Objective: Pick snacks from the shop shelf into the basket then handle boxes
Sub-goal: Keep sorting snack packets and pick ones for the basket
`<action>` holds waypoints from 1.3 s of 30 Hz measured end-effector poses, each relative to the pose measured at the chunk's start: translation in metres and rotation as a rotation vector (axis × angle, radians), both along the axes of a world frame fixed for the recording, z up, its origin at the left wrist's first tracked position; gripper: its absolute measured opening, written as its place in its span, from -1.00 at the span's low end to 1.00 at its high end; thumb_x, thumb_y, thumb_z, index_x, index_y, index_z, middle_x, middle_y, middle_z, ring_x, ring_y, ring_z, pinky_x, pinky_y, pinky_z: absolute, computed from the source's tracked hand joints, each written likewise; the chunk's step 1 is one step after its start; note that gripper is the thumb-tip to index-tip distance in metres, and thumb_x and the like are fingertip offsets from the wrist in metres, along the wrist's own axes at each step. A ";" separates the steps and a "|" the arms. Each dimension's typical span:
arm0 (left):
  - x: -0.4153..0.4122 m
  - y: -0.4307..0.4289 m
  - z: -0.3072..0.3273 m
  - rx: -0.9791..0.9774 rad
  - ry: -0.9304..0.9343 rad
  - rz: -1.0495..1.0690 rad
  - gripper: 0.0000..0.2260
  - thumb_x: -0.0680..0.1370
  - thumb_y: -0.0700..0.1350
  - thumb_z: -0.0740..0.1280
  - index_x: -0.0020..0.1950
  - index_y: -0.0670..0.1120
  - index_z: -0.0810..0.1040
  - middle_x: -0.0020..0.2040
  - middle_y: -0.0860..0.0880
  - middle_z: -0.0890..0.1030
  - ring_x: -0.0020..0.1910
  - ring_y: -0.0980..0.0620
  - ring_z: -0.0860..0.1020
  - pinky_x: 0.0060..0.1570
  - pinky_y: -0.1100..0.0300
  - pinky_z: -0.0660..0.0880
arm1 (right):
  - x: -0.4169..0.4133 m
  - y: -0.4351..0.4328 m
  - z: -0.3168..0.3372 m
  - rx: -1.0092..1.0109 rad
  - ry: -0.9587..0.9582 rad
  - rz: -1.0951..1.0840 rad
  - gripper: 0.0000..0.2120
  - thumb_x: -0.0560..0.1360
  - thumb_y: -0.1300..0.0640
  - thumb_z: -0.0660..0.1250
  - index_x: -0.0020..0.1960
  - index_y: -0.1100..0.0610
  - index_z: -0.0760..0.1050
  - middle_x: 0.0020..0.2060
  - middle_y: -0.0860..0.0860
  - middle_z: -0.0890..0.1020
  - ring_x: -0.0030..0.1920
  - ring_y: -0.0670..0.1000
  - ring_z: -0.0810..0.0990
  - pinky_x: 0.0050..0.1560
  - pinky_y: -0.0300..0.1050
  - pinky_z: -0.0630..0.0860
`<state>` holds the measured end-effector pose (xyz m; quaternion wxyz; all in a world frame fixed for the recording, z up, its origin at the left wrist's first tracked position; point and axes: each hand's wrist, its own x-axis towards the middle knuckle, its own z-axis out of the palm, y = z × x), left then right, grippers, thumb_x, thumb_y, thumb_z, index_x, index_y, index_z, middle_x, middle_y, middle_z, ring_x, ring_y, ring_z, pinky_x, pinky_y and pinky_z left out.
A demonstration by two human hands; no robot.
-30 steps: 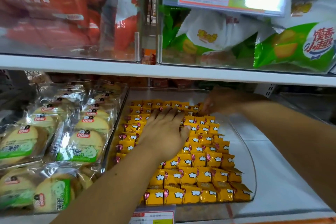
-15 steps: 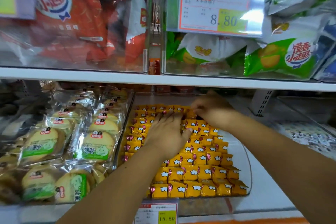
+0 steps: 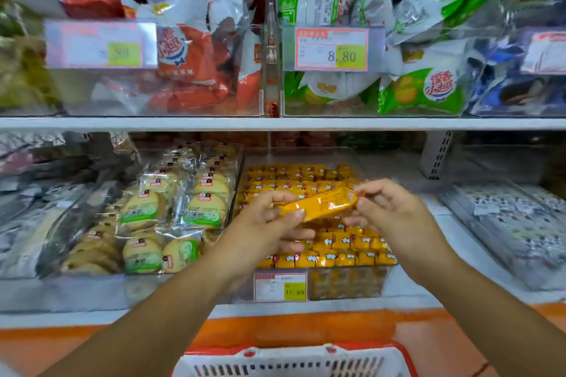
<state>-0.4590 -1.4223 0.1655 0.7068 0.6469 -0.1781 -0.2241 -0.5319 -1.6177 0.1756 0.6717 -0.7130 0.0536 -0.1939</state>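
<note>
The shelf [image 3: 275, 124] above juts out over the lower row, and its front edge sits not far above the raised hands, so a quick lift could knock knuckles or the packet against it. Below, the clear tray [image 3: 346, 288] of small yellow snacks [image 3: 346, 242] has a front wall with a price tag [image 3: 280, 286] clipped to it; dragging low across that wall could catch the tag or spill the neat rows. Just left of the tray lie the biscuit packs [image 3: 171, 211], loosely heaped and close enough that a swinging left elbow might shift them.

The open room is toward the person: nothing stands between the hands and the basket [image 3: 294, 361], whose white rim shows at the bottom edge, well below and nearer than the tray. That looks like the safe path, back and down.

The long yellow packet [image 3: 318, 203] is held up over the tray, tilted, its right end higher. The left hand [image 3: 269, 223] is closed on its left end, thumb on top and fingers under. The right hand [image 3: 389, 208] pinches the right end with its fingertips. The wrapper looks slick, so a light pinch like that could slip, and the packet would probably drop onto the rows rather than into the basket.
</note>
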 end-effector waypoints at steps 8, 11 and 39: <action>-0.019 0.028 -0.018 -0.047 -0.009 0.092 -0.74 0.46 -0.25 0.46 0.08 -0.11 0.48 0.03 -0.11 0.70 -0.08 -0.17 0.70 -0.33 0.19 0.58 | -0.020 0.019 -0.008 0.124 0.138 0.164 -0.70 0.36 0.19 0.44 0.04 0.22 0.48 -0.09 0.13 0.72 -0.11 0.19 0.73 -0.15 -0.12 0.65; -0.017 0.035 -0.016 -0.118 0.030 0.058 -0.66 0.39 -0.22 0.44 0.14 -0.17 0.51 0.04 -0.15 0.71 -0.03 -0.18 0.70 -0.21 0.21 0.63 | -0.019 0.017 -0.011 0.171 0.138 0.187 -0.79 0.41 0.24 0.39 0.03 0.24 0.49 -0.08 0.15 0.73 -0.08 0.17 0.73 -0.08 -0.12 0.67; -0.013 0.033 -0.021 -0.134 -0.077 0.251 -0.90 0.58 -0.27 0.33 0.07 -0.14 0.49 -0.12 -0.11 0.64 -0.06 -0.08 0.69 0.04 0.04 0.63 | -0.010 0.013 -0.024 0.208 0.086 0.044 -0.79 0.36 0.14 0.41 -0.08 0.17 0.44 -0.11 0.12 0.73 -0.10 0.16 0.73 -0.06 -0.06 0.67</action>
